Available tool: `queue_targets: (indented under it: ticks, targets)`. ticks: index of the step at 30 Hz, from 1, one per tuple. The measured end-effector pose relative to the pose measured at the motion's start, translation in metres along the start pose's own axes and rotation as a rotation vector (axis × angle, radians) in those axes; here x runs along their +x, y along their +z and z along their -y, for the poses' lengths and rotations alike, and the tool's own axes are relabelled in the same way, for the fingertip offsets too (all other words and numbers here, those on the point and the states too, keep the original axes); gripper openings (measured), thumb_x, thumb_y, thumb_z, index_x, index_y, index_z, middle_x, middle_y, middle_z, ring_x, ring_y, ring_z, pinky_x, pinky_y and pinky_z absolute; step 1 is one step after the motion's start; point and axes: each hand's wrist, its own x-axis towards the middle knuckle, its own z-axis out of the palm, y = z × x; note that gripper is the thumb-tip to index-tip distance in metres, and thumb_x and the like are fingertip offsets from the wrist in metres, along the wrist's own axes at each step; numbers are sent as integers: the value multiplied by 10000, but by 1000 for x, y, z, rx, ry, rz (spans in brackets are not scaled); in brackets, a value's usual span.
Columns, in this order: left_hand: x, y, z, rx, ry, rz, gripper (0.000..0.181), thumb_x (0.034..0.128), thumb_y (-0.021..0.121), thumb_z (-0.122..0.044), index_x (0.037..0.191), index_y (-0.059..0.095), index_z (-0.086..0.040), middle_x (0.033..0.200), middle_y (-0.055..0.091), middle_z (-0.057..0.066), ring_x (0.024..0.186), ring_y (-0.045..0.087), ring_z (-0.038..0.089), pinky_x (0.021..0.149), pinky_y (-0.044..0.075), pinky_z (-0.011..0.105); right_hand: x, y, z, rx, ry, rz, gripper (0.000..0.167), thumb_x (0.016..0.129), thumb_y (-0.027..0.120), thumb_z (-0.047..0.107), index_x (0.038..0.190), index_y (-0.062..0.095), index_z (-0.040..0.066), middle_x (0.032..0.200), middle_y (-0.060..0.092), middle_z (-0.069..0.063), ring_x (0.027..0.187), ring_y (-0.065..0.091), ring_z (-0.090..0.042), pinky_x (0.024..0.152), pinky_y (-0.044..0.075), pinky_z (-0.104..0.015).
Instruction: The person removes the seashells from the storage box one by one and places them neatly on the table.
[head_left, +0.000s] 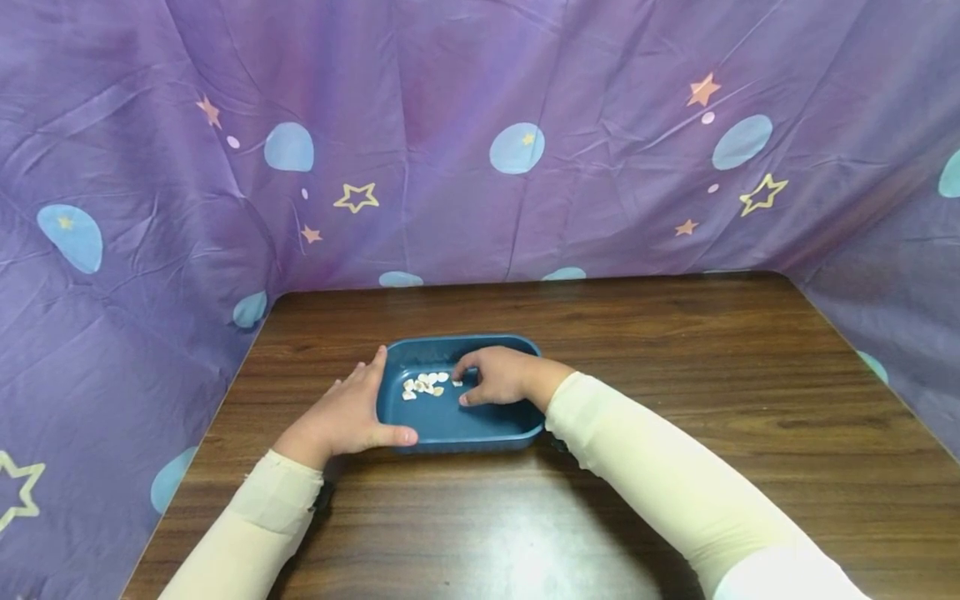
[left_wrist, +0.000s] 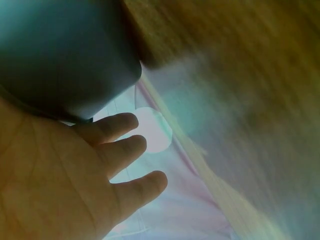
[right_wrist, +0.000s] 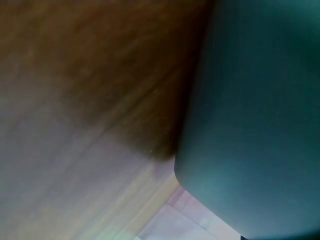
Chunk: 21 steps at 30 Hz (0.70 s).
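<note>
A blue rectangular basin (head_left: pixel 462 438) stands on the wooden table, with several small whitish pieces (head_left: pixel 424 382), perhaps shells, grouped on the left part of its floor. My left hand (head_left: pixel 351 414) rests against the basin's left end, its thumb along the front rim and its fingers extended towards the back corner. In the left wrist view, three straight fingers (left_wrist: pixel 142 191) show below the basin's dark outer wall (left_wrist: pixel 70 60). Over the right side, my right hand (head_left: pixel 501 377) reaches inside, thumb and forefinger apart. One whitish piece (head_left: pixel 457 383) lies by its fingertips. The right wrist view shows only the basin's outside, without the hand.
The brown wooden table (head_left: pixel 675 350) extends around the basin on all sides. Behind it and at both sides hangs a purple cloth (head_left: pixel 450 100) with stars and blue spots. Glare lies on the table's near part.
</note>
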Motion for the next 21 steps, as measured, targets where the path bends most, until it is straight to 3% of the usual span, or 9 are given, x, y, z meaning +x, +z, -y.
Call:
queue_targets:
  ticks: [4, 8, 14, 21]
  targets:
    - [0, 0, 0, -2, 2, -3, 1449, 765, 828, -709, 1664, -16, 54, 1701, 193, 330, 1578, 181, 526, 1222, 203, 729, 0, 0, 0, -8, -18, -6, 236, 925, 828, 242, 1146, 758, 199, 977, 716, 33, 879, 624, -135, 873, 531, -356]
    - [1, 0, 0, 0, 7, -7, 1449, 762, 830, -707, 1663, -10, 57, 1698, 198, 334, 1575, 188, 529, 1222, 207, 728, 0, -1, 1, -20, -27, -9, 128, 901, 842, 150, 986, 759, 198, 817, 673, 43, 759, 597, -120, 751, 495, -304]
    - [1, 0, 1, 7, 13, -13, 1467, 747, 828, -725, 1662, -8, 61, 1692, 209, 339, 1568, 201, 537, 1211, 214, 741, 1, 0, 1, -54, -42, -7, 144, 875, 855, 114, 869, 747, 208, 740, 641, 56, 721, 575, -107, 740, 481, -289]
    - [0, 0, 1, 7, 9, -10, 1469, 745, 832, -722, 1662, -8, 60, 1687, 214, 345, 1566, 203, 539, 1211, 213, 742, 1, 0, 0, -44, -56, -4, 154, 890, 822, 71, 901, 759, 211, 749, 642, 51, 722, 571, -105, 740, 482, -290]
